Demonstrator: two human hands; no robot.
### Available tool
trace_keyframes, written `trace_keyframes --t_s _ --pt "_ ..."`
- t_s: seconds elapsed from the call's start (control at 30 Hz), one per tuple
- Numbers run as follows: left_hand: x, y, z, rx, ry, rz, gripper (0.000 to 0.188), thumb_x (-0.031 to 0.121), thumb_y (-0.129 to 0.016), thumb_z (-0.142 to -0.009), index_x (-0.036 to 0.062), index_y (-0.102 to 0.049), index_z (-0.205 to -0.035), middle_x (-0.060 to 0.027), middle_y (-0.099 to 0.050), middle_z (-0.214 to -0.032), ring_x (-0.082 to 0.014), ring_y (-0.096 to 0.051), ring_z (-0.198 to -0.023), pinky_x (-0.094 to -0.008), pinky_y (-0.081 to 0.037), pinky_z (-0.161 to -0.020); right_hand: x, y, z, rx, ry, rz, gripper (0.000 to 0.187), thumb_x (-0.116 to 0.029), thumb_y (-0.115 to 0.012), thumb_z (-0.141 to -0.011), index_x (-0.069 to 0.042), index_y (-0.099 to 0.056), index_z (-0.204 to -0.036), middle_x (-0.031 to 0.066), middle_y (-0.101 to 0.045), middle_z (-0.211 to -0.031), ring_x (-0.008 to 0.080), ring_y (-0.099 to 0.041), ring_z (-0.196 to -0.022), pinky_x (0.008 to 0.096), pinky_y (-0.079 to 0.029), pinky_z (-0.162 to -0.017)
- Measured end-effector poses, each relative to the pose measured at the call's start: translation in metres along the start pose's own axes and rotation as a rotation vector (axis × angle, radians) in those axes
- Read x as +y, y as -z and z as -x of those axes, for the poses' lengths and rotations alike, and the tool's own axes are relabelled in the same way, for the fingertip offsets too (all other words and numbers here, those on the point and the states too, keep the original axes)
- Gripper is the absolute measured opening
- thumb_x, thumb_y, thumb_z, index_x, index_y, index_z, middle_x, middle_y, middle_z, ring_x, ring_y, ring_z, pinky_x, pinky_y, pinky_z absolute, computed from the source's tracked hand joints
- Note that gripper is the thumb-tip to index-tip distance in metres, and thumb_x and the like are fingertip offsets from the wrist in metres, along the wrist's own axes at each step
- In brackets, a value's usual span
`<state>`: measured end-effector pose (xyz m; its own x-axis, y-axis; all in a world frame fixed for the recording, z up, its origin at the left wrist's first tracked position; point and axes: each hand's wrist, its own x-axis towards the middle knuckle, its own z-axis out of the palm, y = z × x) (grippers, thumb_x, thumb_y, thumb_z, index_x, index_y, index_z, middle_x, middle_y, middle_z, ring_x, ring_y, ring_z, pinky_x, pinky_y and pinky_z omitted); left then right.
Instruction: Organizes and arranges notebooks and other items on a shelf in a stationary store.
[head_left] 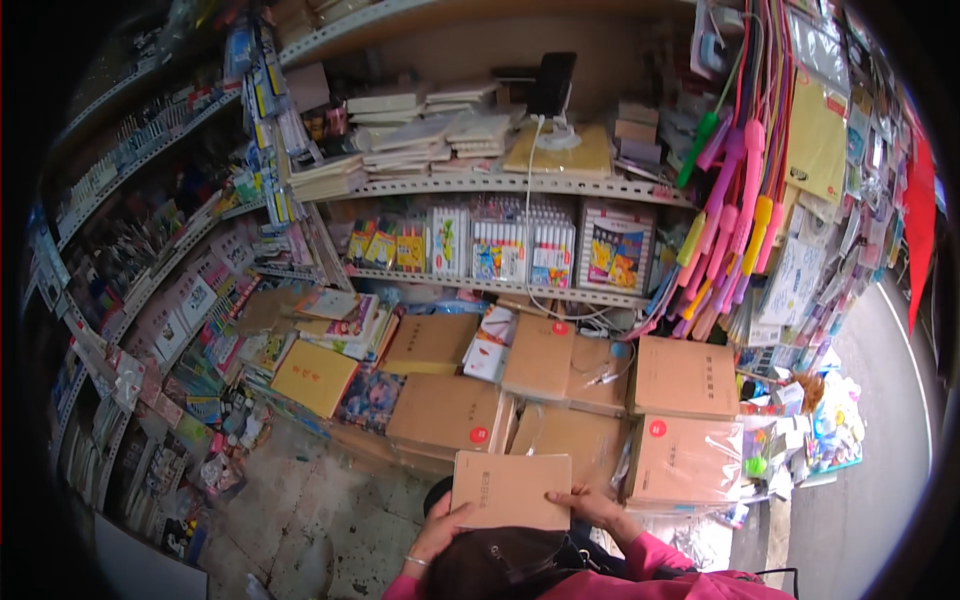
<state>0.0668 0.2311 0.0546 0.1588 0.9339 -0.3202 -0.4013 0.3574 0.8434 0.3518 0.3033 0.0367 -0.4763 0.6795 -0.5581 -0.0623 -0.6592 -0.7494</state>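
Note:
A brown kraft-cover notebook point(512, 488) lies between my hands, above a dark bag point(490, 562). Gripping its left edge is my left hand point(436, 532), with a bracelet at the wrist. On the opposite edge my right hand point(592, 507) is closed, its thumb over the cover. Just beyond the notebook stand stacks of similar brown notebooks: one in clear wrap point(686, 462) at the right, another stack point(447, 412) at the left, and a wrapped stack point(568, 440) in the middle, partly hidden behind the held one.
Shelves of marker sets point(522, 250) and paper stacks point(410, 140) rise behind. A phone point(551, 85) stands on the upper shelf, its white cable hanging down. Colourful straps point(735, 190) dangle at the right. Pen racks point(130, 150) line the left, above a tiled floor point(290, 510).

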Motion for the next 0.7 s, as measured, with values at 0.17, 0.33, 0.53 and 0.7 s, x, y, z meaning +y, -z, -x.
trace_keyframes --t_s 0.17,0.33,0.53,0.7 --pt "-0.001 0.003 0.003 0.000 -0.052 0.088 0.038 0.013 -0.056 -0.090 0.0055 -0.044 -0.125 -0.0065 -0.057 -0.116 -0.0161 -0.059 -0.101 -0.0310 -0.051 -0.081 -0.014 0.006 0.002 -0.186 -0.013 -0.009 0.033 -0.024 -0.065 -0.086 -0.007 -0.060 -0.114 0.0031 -0.064 -0.108 0.0145 -0.061 -0.095 0.0321 -0.048 -0.084" --pt "-0.001 0.005 0.001 0.007 -0.031 0.049 0.034 0.013 -0.057 -0.090 0.0058 -0.047 -0.122 -0.0057 -0.058 -0.113 -0.0161 -0.060 -0.098 -0.0317 -0.052 -0.079 -0.022 0.002 0.008 -0.168 -0.048 0.055 0.038 -0.026 -0.065 -0.086 -0.006 -0.057 -0.118 0.0028 -0.063 -0.107 0.0145 -0.061 -0.096 0.0321 -0.048 -0.084" --pt "-0.002 0.004 0.002 0.020 -0.039 0.066 0.033 0.014 -0.057 -0.090 0.0066 -0.048 -0.121 -0.0050 -0.059 -0.112 -0.0146 -0.061 -0.096 -0.0307 -0.053 -0.078 -0.013 0.001 0.007 -0.162 -0.032 0.009 0.038 -0.026 -0.064 -0.086 -0.006 -0.057 -0.118 0.0031 -0.063 -0.107 0.0144 -0.060 -0.096 0.0318 -0.048 -0.084" --pt "-0.002 0.005 0.001 0.057 0.014 0.027 0.032 0.012 -0.054 -0.091 0.0029 -0.045 -0.121 -0.0095 -0.058 -0.114 -0.0197 -0.061 -0.099 -0.0350 -0.054 -0.081 -0.009 0.004 0.005 -0.135 -0.032 -0.014 0.035 -0.023 -0.063 -0.087 -0.007 -0.058 -0.117 0.0026 -0.064 -0.107 0.0150 -0.060 -0.097 0.0319 -0.048 -0.085"
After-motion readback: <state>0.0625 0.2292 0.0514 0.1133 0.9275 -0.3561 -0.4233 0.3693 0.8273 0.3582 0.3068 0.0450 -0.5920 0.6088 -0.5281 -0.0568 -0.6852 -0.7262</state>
